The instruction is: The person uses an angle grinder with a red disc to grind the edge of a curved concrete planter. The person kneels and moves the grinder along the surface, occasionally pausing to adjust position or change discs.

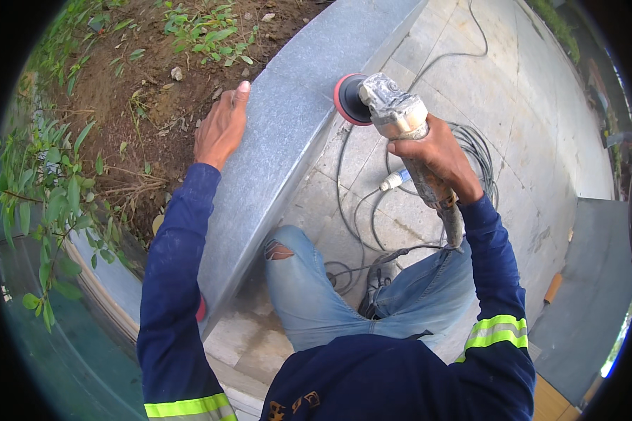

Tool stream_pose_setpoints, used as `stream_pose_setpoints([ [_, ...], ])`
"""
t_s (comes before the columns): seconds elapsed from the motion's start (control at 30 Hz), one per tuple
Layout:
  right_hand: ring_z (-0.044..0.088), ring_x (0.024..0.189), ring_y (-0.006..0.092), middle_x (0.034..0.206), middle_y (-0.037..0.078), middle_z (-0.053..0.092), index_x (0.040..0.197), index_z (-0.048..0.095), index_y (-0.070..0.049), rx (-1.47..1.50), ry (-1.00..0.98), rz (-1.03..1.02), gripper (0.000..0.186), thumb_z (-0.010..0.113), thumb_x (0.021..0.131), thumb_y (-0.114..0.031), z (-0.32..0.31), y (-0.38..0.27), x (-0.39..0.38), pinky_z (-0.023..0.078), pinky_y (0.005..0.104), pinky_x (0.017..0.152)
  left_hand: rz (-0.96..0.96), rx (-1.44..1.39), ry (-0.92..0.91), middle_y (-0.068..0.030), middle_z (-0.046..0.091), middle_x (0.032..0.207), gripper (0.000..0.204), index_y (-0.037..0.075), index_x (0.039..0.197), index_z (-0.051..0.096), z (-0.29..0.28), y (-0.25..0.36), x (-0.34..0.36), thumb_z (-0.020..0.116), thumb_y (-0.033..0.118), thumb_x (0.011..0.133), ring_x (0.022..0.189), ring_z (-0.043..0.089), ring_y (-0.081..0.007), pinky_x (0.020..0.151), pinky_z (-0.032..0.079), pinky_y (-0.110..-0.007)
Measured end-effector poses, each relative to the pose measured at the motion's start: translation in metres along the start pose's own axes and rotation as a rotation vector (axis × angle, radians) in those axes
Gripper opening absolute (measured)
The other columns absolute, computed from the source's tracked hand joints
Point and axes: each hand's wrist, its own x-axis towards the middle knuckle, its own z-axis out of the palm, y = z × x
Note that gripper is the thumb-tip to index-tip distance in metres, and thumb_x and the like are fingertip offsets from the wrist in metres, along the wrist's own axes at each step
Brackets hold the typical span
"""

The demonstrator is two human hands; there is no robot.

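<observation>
My right hand (428,151) is closed round a dusty angle grinder (393,105) fitted with a red-rimmed black pad (351,99), which is at the outer edge of a grey stone ledge (288,112). My left hand (219,126) is open, fingers slightly bent, at the ledge's soil-side edge; their undersides are hidden. Lower on the ledge, a red round object (201,309) shows partly behind my left arm. A white and blue plug connector (393,180) lies below the grinder among dark cables (474,151).
Soil (140,84) with leafy plants (63,189) borders the ledge on the left. My bent legs (302,288) are on grey paving (512,84) to its right. A grey panel (597,252) and an orange-handled object (553,288) are at the lower right.
</observation>
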Motion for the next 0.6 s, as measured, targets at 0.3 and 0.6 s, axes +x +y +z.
stream_pose_setpoints([
  [0.3,0.072,0.100,0.0258,0.113,0.018,0.075,0.128,0.065,0.007,-0.045,-0.108,-0.007,0.068,0.082,0.070,-0.025,0.026,-0.004,-0.024,0.054,0.0349,0.092,-0.020,0.009,0.006,-0.0234,0.056,0.151,0.097,0.010,0.151,0.052,-0.001,-0.001,0.000,0.015,0.083,0.101,0.141,0.051,-0.0467,0.116,0.039,-0.058],
  [0.6,0.070,0.094,0.0230,0.109,0.017,0.073,0.125,0.066,0.008,-0.056,-0.010,0.052,0.063,0.084,0.074,-0.025,-0.009,-0.008,0.012,0.055,0.0340,0.086,-0.034,-0.023,-0.025,-0.0242,0.058,0.149,0.096,0.011,0.150,0.053,-0.002,0.003,-0.002,0.016,0.084,0.100,0.138,0.054,-0.0475,0.116,0.040,-0.058],
])
